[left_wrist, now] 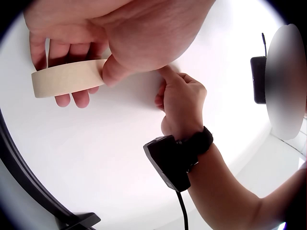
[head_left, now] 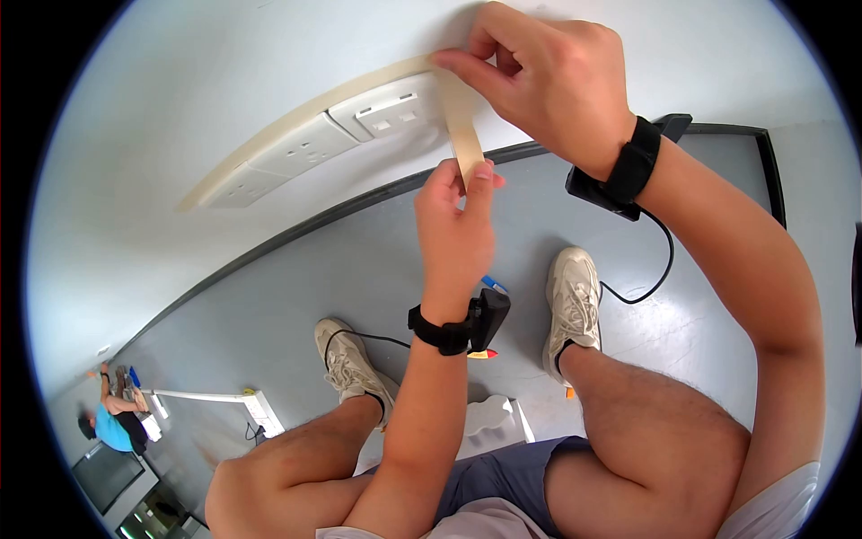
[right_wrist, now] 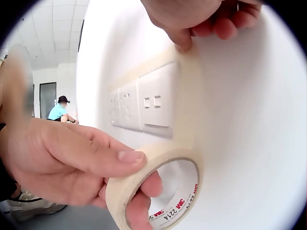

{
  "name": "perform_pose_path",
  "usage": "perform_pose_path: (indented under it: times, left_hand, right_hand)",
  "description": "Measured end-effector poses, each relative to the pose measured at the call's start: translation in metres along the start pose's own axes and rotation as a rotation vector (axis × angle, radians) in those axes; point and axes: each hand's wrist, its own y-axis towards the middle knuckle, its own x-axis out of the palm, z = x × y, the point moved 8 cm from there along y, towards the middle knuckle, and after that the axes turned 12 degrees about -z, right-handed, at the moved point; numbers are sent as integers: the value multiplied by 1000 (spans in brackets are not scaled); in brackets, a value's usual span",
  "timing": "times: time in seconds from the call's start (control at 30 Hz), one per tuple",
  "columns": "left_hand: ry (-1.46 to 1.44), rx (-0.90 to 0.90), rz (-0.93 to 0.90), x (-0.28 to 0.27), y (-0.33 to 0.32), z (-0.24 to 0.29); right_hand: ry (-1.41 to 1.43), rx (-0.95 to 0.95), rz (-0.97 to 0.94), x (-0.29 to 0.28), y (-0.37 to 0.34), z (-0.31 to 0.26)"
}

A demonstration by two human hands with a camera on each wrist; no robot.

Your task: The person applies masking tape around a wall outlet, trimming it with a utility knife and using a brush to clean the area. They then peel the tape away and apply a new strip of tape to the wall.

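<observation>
Masking-type tape, work at wall sockets; status as shown.

- Tape roll [right_wrist: 116, 191]: in L hand [head_left: 456, 225], just off wall [right_wrist: 244, 124], below the near plate's corner. Fingers thru core, thumb on outer face; grip narrow, w/ roll held.
- R hand [head_left: 566, 85]: at upper corner of near plate [right_wrist: 160, 81], thumb on tape, other fingers curled. No roll in it.
- Upper strip [head_left: 386, 75]: laid. Runs along top edge of plate row, near plate to far plates [head_left: 301, 148]; looks flat on wall, approx. full length. Far-end finish: can't tell, too small.
- Side length [right_wrist: 187, 105]: part done, by judgement. Runs from corner, beside near plate, down to roll, unbroken; lower part, stuck or loose: can't tell.
- Lower edge of row: no tape seen; outstanding if all sides count.
- Tape cut: none at roll end; strip & roll are one pc.

Est. progress: approx. halfway or less, top side complete, near side under way.
</observation>
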Motion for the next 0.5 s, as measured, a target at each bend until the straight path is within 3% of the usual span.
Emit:
perform_pose_path:
  times: [0.2,0.27,0.5]
  left_hand:
    - [-11,-11,-24,1,4,-2]
    - [-4,-4,-12,1,3,-2]
    - [6,12,9,0,2,6]
  right_hand:
    - [-85,-1,-98,13,-1,7]
    - [-186,-161,87,11,-9,-1]
    - [-191,-90,20,30,-22,9]
